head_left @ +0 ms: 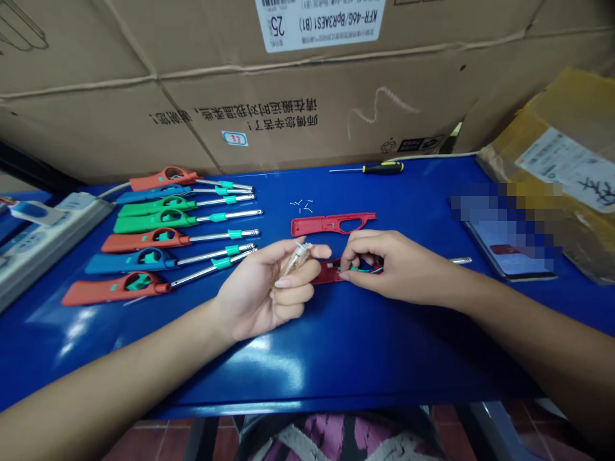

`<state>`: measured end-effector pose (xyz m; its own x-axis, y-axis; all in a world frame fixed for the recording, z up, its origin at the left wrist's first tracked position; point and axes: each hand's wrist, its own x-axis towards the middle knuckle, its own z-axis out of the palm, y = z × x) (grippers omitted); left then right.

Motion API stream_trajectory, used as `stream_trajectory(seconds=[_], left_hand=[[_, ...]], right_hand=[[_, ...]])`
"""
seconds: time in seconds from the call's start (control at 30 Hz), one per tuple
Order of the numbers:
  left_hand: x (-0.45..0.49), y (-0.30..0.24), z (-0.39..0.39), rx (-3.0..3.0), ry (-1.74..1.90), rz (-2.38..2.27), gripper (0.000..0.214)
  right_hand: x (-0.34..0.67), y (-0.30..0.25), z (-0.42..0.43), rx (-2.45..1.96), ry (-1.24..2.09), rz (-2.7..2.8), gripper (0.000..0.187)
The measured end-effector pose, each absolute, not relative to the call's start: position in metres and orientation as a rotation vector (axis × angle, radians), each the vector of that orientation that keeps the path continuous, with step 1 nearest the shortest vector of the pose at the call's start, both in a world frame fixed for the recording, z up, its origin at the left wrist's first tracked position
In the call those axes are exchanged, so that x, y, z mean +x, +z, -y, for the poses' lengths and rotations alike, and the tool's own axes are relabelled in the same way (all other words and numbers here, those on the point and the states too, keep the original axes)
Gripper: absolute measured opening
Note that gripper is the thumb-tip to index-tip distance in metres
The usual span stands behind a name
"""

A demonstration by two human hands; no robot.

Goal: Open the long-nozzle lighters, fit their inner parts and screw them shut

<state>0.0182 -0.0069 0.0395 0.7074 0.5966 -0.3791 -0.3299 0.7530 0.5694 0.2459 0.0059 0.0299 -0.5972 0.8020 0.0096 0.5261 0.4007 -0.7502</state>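
Note:
In my left hand [283, 288] is a small clear fuel tank [295, 261] with a white valve top, tilted up between curled fingers. A red lighter shell half [327, 271] lies open on the table just to its right. The fingers of my right hand [379, 259] are pinched down over that shell, by a green trigger [355, 267]; whether they grip it is hidden. The metal tip of a lighter tube [462, 260] shows beyond my right wrist. Behind my hands lies the other red shell half [314, 225], with several tiny screws [302, 206] near it.
On the left, several gas lighters [139, 261] in orange, blue and green lie in a row beside a power strip [52, 224]. A screwdriver [384, 168] lies at the back below a large carton [269, 121]. To the right are a phone [512, 250] and a yellow package [567, 121].

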Motion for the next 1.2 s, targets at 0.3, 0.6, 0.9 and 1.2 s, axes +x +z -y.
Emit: stream_trajectory(seconds=[0.3, 0.6, 0.9, 1.2], left_hand=[[0.015, 0.035, 0.006, 0.481, 0.515, -0.547, 0.024], [0.017, 0.023, 0.006, 1.506, 0.726, -0.982, 0.025], [0.017, 0.025, 0.01, 1.876, 0.651, -1.051, 0.024], [0.021, 0.018, 0.006, 2.152, 0.581, -1.113, 0.022]], right_hand=[[0.243, 0.032, -0.005, -1.187, 1.027, 2.29, 0.007], [0.246, 0.03, -0.005, -1.16, 1.038, 2.285, 0.009], [0.246, 0.031, -0.005, -1.147, 1.025, 2.296, 0.018], [0.247, 0.029, -0.005, -1.155, 1.006, 2.276, 0.017]])
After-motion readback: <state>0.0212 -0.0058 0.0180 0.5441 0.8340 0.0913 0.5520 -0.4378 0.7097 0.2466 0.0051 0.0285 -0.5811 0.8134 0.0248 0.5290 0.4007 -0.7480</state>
